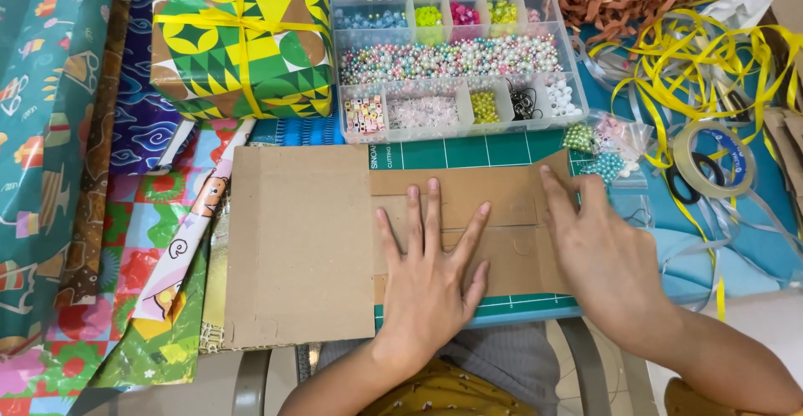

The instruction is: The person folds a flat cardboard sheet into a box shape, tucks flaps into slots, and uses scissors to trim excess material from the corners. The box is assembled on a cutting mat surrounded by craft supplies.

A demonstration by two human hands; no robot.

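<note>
While both hands, left (429, 278) and right (604, 253), press open-palmed, flat brown cardboard (335, 240) lies creased; matte

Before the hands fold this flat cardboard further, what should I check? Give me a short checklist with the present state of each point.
1. Left hand lies flat on the cardboard: ok.
2. Right hand presses the right flap, fingers spread: ok.
3. Cardboard rests on the green cutting mat: ok.
4. Bead organizer stands apart from the cardboard's far edge: ok.
5. Tape roll within reach to the right: ok.
6. Crease fully pressed under the palms: cannot tell.
</note>
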